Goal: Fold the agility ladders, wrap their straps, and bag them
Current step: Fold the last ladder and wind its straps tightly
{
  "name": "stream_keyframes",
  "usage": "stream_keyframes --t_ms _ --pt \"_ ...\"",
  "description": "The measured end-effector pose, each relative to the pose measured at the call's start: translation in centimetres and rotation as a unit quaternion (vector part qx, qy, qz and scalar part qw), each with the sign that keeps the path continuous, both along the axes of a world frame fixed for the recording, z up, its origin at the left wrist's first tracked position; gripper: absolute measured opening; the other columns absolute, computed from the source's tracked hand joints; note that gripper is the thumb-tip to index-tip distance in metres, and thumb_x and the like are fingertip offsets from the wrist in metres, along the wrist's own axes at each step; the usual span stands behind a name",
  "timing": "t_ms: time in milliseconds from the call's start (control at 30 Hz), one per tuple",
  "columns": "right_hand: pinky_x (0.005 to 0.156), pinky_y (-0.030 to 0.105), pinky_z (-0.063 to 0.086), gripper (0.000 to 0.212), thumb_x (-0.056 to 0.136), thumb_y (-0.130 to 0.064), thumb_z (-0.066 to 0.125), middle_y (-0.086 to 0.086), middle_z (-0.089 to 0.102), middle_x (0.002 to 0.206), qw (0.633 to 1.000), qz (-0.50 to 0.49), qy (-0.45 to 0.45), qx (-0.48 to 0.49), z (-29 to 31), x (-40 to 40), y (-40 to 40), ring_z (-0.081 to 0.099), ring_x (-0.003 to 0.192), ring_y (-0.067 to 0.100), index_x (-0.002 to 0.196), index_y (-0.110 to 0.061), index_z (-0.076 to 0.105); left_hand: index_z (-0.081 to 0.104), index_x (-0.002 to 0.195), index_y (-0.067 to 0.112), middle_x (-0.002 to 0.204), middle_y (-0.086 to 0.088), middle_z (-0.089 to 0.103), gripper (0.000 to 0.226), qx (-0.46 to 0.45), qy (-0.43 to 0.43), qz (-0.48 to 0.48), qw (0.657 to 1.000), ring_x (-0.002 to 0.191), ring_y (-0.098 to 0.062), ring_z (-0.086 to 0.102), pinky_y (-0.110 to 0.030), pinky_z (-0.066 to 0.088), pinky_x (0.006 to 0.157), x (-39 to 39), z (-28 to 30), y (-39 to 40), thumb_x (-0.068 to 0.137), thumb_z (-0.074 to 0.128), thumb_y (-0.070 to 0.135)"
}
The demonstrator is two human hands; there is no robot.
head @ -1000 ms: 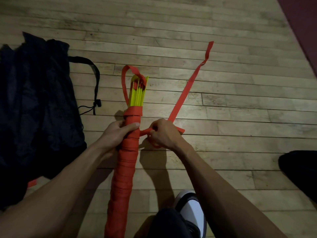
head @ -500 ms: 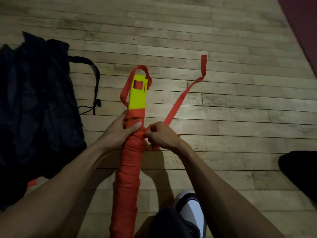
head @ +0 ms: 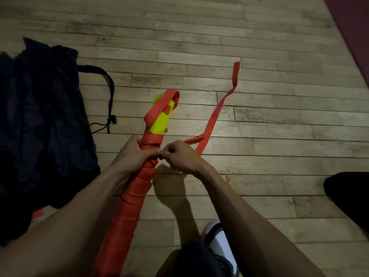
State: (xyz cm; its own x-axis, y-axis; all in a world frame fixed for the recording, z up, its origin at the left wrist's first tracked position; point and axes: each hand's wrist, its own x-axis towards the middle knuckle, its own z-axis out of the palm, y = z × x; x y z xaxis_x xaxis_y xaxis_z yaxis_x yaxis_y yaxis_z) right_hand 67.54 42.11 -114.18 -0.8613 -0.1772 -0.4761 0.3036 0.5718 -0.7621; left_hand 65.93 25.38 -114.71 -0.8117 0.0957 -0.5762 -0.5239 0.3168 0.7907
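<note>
The folded agility ladder (head: 129, 198) is a long bundle of yellow rungs bound in red strap, and it leans up from the floor in the middle. Its yellow rung ends (head: 159, 124) stick out at the top under a red loop. My left hand (head: 133, 156) grips the bundle just below those ends. My right hand (head: 179, 158) pinches the red strap right beside the bundle. The loose strap tail (head: 217, 108) trails away over the floor to the upper right. A black drawstring bag (head: 40, 124) lies flat on the left.
The bag's black cord and toggle (head: 110, 118) lie on the wooden floor between bag and ladder. My shoe (head: 217, 242) is at the bottom centre. A dark object (head: 349, 194) sits at the right edge, and a dark red mat (head: 353, 27) fills the top right corner.
The bundle has turned and tilted to the right, so the flat yellow face shows. My right hand has moved in against my left, and the strap tail lies slacker on the floor.
</note>
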Motion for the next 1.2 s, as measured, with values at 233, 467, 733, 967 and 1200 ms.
stream_keyframes --t_ms 233,467,733,967,1200 --pt "0.061 0.034 0.045 0.042 0.095 -0.041 0.062 0.005 0.062 0.07 0.997 -0.054 -0.027 -0.047 -0.5 -0.1 0.1 0.056 0.058 0.015 0.085 -0.001 0.07 0.052 0.124 0.002 0.105 -0.013 0.06 0.032 0.086 -0.052 0.003 0.995 0.077 -0.019 0.066 -0.035 0.052 0.06 -0.1 0.7 0.1 0.106 0.047 0.028" --pt "0.065 0.036 0.04 0.035 0.097 -0.032 0.062 0.007 0.056 0.074 0.99 -0.097 -0.012 -0.105 -1.4 0.8 0.9 0.05 0.064 0.016 0.092 0.003 0.067 0.064 0.125 0.005 0.108 -0.011 0.075 0.045 0.096 -0.097 -0.11 0.985 0.097 -0.019 0.073 -0.025 0.055 0.074 0.2 0.4 -0.6 0.094 0.057 0.036" --pt "0.058 0.03 0.049 0.049 0.089 -0.046 0.068 0.015 0.071 0.071 1.0 -0.006 -0.025 0.016 0.3 -0.3 2.9 0.062 0.059 0.018 0.08 0.002 0.07 0.063 0.105 -0.001 0.079 -0.011 0.076 0.025 0.076 -0.063 -0.017 0.995 0.068 -0.019 0.074 -0.029 0.059 0.058 0.2 0.4 0.1 0.086 0.075 0.008" --pt "0.054 0.03 0.049 0.024 0.09 -0.012 0.058 0.004 0.064 0.059 0.999 -0.039 -0.012 -0.03 0.5 -0.1 0.9 0.06 0.053 0.015 0.066 -0.014 0.061 0.069 0.103 0.007 0.087 -0.01 0.073 0.015 0.069 -0.038 -0.03 0.996 0.079 -0.022 0.067 -0.029 0.055 0.069 1.4 0.4 1.3 0.09 0.064 0.008" --pt "0.061 0.027 0.051 0.022 0.096 -0.017 0.059 0.005 0.066 0.071 0.994 -0.06 -0.052 -0.079 0.6 0.7 1.9 0.061 0.063 0.014 0.089 0.001 0.069 0.063 0.12 -0.008 0.11 -0.024 0.069 0.038 0.168 -0.104 0.009 0.98 0.094 -0.025 0.067 -0.039 0.054 0.088 0.3 -0.5 -0.4 0.106 0.043 0.022"
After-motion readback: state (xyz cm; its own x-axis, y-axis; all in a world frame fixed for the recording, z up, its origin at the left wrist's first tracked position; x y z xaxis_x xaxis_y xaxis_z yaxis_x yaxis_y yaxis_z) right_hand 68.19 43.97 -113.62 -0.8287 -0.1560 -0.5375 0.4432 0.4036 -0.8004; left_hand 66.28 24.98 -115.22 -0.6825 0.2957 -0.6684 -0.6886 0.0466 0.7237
